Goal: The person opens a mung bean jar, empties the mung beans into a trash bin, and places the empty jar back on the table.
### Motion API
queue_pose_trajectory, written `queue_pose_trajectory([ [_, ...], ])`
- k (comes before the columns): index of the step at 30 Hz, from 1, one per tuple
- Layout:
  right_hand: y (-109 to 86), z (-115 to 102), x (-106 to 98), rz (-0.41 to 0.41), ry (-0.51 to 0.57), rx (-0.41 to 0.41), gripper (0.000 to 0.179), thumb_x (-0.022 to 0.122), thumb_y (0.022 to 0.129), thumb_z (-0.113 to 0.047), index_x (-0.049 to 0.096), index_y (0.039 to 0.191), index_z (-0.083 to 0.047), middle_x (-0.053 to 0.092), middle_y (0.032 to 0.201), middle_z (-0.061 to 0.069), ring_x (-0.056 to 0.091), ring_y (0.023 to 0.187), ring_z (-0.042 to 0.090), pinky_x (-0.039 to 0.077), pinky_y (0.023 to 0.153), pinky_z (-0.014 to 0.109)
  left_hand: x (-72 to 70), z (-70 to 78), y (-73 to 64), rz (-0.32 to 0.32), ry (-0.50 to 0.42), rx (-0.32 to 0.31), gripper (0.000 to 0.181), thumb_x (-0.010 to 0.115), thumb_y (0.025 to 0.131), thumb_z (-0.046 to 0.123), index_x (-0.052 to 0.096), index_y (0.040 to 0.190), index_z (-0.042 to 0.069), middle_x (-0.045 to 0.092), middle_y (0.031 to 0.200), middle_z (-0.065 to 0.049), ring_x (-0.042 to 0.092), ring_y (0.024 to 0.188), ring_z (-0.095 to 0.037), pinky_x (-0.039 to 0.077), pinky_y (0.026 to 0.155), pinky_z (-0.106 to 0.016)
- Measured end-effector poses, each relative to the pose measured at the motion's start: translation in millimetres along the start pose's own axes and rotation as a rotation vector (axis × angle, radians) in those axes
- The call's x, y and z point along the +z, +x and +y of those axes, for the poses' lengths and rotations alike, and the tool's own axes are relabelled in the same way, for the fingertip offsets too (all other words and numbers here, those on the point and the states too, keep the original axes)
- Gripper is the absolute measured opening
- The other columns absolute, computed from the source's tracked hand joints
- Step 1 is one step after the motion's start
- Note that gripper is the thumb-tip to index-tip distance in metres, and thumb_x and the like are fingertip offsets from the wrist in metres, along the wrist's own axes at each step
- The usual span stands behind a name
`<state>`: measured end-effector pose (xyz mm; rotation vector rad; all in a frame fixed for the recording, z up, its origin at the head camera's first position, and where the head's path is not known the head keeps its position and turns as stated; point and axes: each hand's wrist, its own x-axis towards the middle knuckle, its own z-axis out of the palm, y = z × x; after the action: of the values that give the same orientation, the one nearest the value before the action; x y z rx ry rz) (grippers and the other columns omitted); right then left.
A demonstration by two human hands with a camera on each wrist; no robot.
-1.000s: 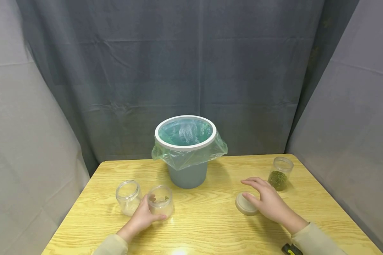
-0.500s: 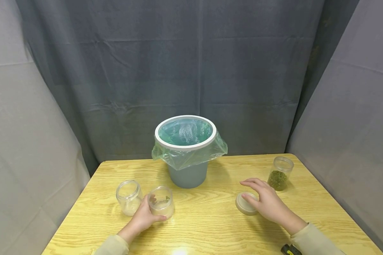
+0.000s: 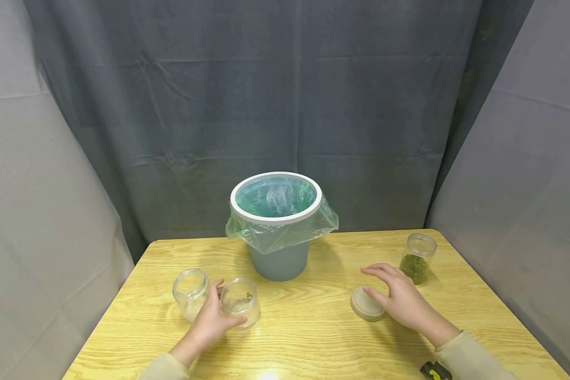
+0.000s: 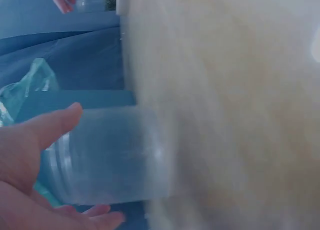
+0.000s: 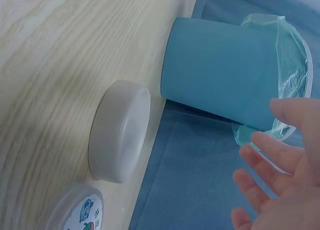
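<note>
Well inside table's edge (image 3: 108, 322) (left), jar (image 3: 243, 303)

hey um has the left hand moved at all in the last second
Yes, slightly: in the head view, the left hand has shifted left relative to the bin, opening wider beside the clear jar nearer it.

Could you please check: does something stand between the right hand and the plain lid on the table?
Nothing visible does. The right hand hovers near the plain lid, and the right wrist view shows only open space between them. A patterned lid lies beside it, not in the way.
</note>
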<state>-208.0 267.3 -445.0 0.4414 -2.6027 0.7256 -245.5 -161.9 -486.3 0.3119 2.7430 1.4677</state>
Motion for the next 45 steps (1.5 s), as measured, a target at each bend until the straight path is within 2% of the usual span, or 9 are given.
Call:
queue_pose_trajectory([
  [5, 0.1, 3.2, -1.5, -0.004, 0.014, -0.004, 0.039, 0.077, 0.093, -0.018, 0.069, 0.13, -0.007, 0.066, 0.129, 0.012, 0.061, 0.121, 0.04, 0.048, 0.097, 0.064, -14.3, 15.6, -2.8, -0.038, 0.085, 0.073, 0.11, 0.091, 0.079, 0.021, 0.018, 0.156, -0.007, 0.034, 0.157, -0.034, 0.037, 0.143, -0.056, 0.036, 0.111, -0.069],
  [8, -0.3, 5.5, -2.9, -0.007, 0.021, -0.006, 0.039, 0.077, 0.093, -0.016, 0.069, 0.13, -0.006, 0.065, 0.128, 0.012, 0.061, 0.12, 0.04, 0.049, 0.098, 0.062, -20.3, 24.2, -2.6, -0.029, 0.14, 0.108, 0.107, 0.09, 0.08, 0.024, 0.022, 0.157, -0.005, 0.035, 0.159, -0.03, 0.034, 0.145, -0.053, 0.038, 0.112, -0.067],
  [14, 0.3, 8.9, -6.0, -0.016, 0.02, 0.009, 0.039, 0.075, 0.095, -0.016, 0.067, 0.131, -0.005, 0.064, 0.13, 0.013, 0.06, 0.121, 0.039, 0.049, 0.099, 0.061, -22.4, 40.0, -2.0, 0.025, 0.251, 0.2, 0.098, 0.089, 0.081, 0.025, 0.032, 0.154, -0.003, 0.043, 0.153, -0.027, 0.046, 0.139, -0.048, 0.042, 0.111, -0.062],
  [21, 6.5, 7.4, -10.5, -0.005, 0.03, -0.015, 0.039, 0.075, 0.094, -0.013, 0.067, 0.131, -0.005, 0.064, 0.13, 0.014, 0.06, 0.12, 0.04, 0.049, 0.099, 0.062, -17.4, 57.6, -1.6, 0.118, 0.364, 0.363, 0.087, 0.088, 0.083, 0.027, 0.041, 0.15, -0.001, 0.052, 0.145, -0.022, 0.054, 0.133, -0.042, 0.047, 0.107, -0.058],
  [26, 9.1, 5.9, -14.5, 0.005, 0.026, -0.011, 0.038, 0.076, 0.094, -0.013, 0.068, 0.13, -0.006, 0.064, 0.13, 0.015, 0.06, 0.12, 0.041, 0.048, 0.1, 0.062, -12.1, 69.2, 2.3, 0.145, 0.357, 0.461, 0.08, 0.09, 0.08, 0.023, 0.048, 0.146, 0.005, 0.056, 0.142, -0.015, 0.057, 0.13, -0.037, 0.05, 0.106, -0.055],
  [34, 13.5, 9.6, -20.1, 0.021, 0.006, -0.001, 0.038, 0.075, 0.094, -0.012, 0.067, 0.13, -0.003, 0.062, 0.13, 0.02, 0.057, 0.123, 0.045, 0.046, 0.1, 0.066, -4.4, 74.5, 7.2, 0.177, 0.337, 0.546, 0.077, 0.092, 0.077, 0.025, 0.054, 0.142, 0.01, 0.059, 0.138, -0.01, 0.059, 0.129, -0.031, 0.051, 0.106, -0.05],
  [38, 16.4, 15.0, -23.7, 0.036, -0.008, 0.006, 0.038, 0.076, 0.094, -0.012, 0.067, 0.13, -0.002, 0.061, 0.13, 0.021, 0.057, 0.12, 0.046, 0.047, 0.098, 0.065, -2.9, 74.8, 9.1, 0.181, 0.338, 0.556, 0.076, 0.092, 0.078, 0.028, 0.054, 0.142, 0.01, 0.059, 0.138, -0.008, 0.059, 0.129, -0.03, 0.051, 0.106, -0.049],
  [45, 22.8, 34.9, -29.6, 0.02, -0.047, 0.075, 0.041, 0.073, 0.097, -0.017, 0.064, 0.134, -0.002, 0.058, 0.134, 0.023, 0.054, 0.123, 0.048, 0.045, 0.098, 0.067, -3.7, 75.1, 14.3, 0.186, 0.324, 0.567, 0.072, 0.09, 0.081, 0.026, 0.055, 0.141, 0.009, 0.06, 0.137, -0.009, 0.059, 0.129, -0.032, 0.051, 0.106, -0.049],
])
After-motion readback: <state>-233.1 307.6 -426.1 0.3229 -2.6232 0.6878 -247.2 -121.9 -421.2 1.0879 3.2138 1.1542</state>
